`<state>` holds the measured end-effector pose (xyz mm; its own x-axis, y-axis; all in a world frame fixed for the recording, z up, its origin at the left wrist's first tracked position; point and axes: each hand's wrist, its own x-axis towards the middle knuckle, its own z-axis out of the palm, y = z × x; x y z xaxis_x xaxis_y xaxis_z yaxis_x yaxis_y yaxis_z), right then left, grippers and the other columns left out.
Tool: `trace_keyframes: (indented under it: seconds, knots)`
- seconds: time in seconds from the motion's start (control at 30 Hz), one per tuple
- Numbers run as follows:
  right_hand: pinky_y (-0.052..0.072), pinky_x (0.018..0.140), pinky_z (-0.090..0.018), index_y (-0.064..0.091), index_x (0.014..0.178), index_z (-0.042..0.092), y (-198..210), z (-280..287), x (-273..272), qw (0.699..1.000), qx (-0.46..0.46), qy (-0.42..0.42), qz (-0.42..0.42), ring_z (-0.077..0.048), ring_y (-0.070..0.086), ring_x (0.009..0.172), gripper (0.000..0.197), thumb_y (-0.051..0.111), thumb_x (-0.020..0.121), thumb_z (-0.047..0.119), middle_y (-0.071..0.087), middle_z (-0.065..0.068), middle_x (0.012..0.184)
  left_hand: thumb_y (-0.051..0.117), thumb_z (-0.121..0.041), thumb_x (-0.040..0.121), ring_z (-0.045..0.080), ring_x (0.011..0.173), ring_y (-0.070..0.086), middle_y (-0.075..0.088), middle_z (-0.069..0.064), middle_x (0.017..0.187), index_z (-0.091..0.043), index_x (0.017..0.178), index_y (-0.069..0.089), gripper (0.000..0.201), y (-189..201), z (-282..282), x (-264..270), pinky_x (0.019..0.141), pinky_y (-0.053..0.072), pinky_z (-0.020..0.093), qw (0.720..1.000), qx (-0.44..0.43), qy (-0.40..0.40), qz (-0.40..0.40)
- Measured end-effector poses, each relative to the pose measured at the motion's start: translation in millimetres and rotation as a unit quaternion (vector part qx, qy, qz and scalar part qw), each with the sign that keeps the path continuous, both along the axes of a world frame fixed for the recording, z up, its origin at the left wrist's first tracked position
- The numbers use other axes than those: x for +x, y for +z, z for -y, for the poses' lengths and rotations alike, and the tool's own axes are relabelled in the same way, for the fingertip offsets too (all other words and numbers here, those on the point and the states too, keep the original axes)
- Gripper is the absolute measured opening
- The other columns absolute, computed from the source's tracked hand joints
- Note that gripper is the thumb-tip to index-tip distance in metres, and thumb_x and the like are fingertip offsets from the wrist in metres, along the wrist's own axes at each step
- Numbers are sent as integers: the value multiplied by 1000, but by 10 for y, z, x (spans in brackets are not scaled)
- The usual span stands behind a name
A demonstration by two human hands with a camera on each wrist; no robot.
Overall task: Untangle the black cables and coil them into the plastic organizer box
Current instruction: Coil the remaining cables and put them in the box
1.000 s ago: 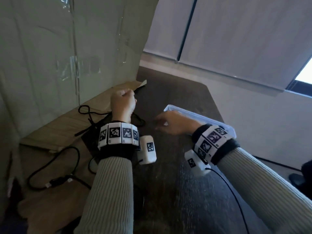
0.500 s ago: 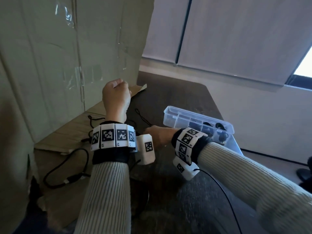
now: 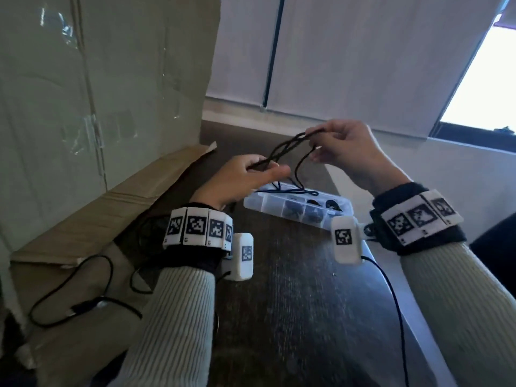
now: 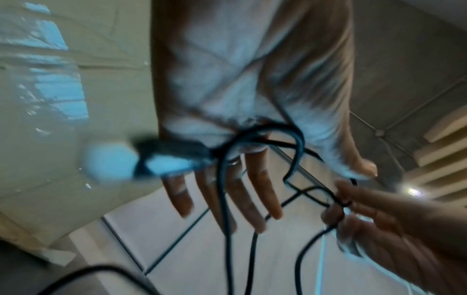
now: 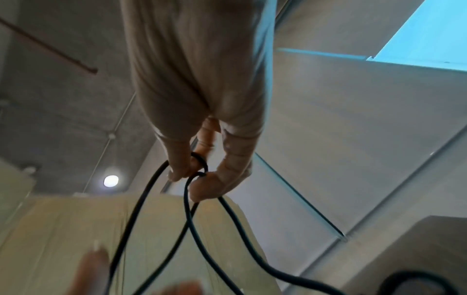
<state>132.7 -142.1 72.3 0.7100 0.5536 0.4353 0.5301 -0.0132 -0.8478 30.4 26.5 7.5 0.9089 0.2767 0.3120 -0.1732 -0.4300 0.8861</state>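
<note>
A thin black cable [image 3: 284,149] is stretched in the air between both hands, above the clear plastic organizer box [image 3: 279,212]. My left hand [image 3: 265,170] holds one end of it at the thumb, the other fingers held out straight; in the left wrist view the cable [image 4: 223,189] loops across the base of those fingers beside a blurred plug [image 4: 164,155]. My right hand [image 3: 314,143] is higher and pinches a small loop of cable [image 5: 187,209] between thumb and forefinger [image 5: 194,177]. Slack strands hang down onto the box, whose compartments hold dark coiled items.
A second black cable [image 3: 69,297] with a connector lies on flattened cardboard [image 3: 83,233] at the left. A tall cardboard box [image 3: 97,93] stands behind it. The dark wooden table [image 3: 293,317] ends just right of the organizer box. Thin wrist-camera leads [image 3: 391,297] trail from both wrists.
Both hands have risen from table level to above the organizer box. The left fist has loosened and moved right; the right hand has taken hold of the cable and lifted it.
</note>
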Motion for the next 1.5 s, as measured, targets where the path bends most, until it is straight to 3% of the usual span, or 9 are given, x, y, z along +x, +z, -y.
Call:
trace_keyframes:
  seconds: [0.2, 0.37, 0.53, 0.63, 0.77, 0.93, 1.13, 1.33, 1.5]
  knots:
    - [55, 59, -19, 65, 83, 6, 238, 498, 87, 991, 84, -64, -85, -14, 61, 52, 13, 64, 92, 15, 61, -7, 66, 69, -14, 86, 2, 74, 68, 71, -4, 77, -12, 92, 69, 6, 6, 134, 100, 75, 52, 17, 997, 71, -35, -3]
    - [61, 74, -30, 66, 94, -5, -53, 662, 98, 979, -176, -100, -21, -24, 70, 67, 30, 69, 88, 25, 71, -18, 87, 67, -12, 89, 11, 77, 73, 75, 5, 82, -11, 88, 69, 2, 81, 53, 31, 86, 55, 34, 992, 109, -19, -60]
    - [45, 101, -39, 47, 138, 4, -250, 602, -111, 872, -467, -100, 112, -33, 58, 117, 68, 72, 84, 35, 54, -17, 136, 76, -34, 80, 8, 85, 67, 74, -2, 91, -18, 96, 72, 23, 337, -68, -117, 88, 52, 28, 964, 241, 54, -99]
    - [38, 100, -34, 44, 142, 15, -280, 438, -393, 838, -470, -96, 261, -30, 47, 124, 67, 69, 85, 40, 48, -14, 139, 72, -32, 84, 17, 90, 69, 74, 4, 93, -14, 102, 72, 26, 504, -135, -294, 90, 52, 32, 968, 227, 76, -80]
    - [44, 98, -31, 61, 126, 26, -524, 99, -961, 843, -390, 107, 356, -19, 56, 111, 38, 65, 89, 30, 56, -4, 127, 66, -29, 89, 20, 93, 69, 73, 11, 97, -10, 105, 70, 25, 679, -227, -541, 66, 50, 19, 972, 205, 108, -36]
    - [40, 99, -28, 54, 136, 17, -1206, -260, -1397, 687, -502, 366, 376, -23, 50, 122, 51, 68, 87, 20, 47, -10, 142, 64, -24, 91, 22, 93, 69, 72, 13, 98, -6, 109, 67, 25, 783, -256, -737, 49, 46, 5, 973, 194, 128, -13]
    - [48, 77, -26, 75, 100, 14, -1019, -100, -1054, 724, -502, 290, 374, -8, 60, 84, 17, 67, 89, 23, 71, 3, 98, 63, -29, 91, 15, 89, 70, 72, 8, 99, -9, 105, 68, 25, 757, -191, -746, 73, 54, 24, 977, 187, 96, -14]
    - [54, 66, -18, 72, 91, 7, -196, 228, -535, 965, -158, 72, 194, -3, 62, 58, 13, 63, 93, 15, 70, 5, 70, 37, -56, 95, 12, 96, 68, 72, 0, 106, -10, 106, 69, 56, 683, 130, -560, 87, 48, 34, 988, 140, 4, -60]
    - [55, 60, -21, 66, 77, 7, 328, 425, -282, 996, 80, -22, 35, -9, 63, 52, 17, 59, 93, 5, 68, 3, 58, 53, -45, 93, 10, 88, 68, 72, -9, 86, -23, 94, 67, 26, 501, 326, -265, 87, 49, 33, 992, 47, -115, 7]
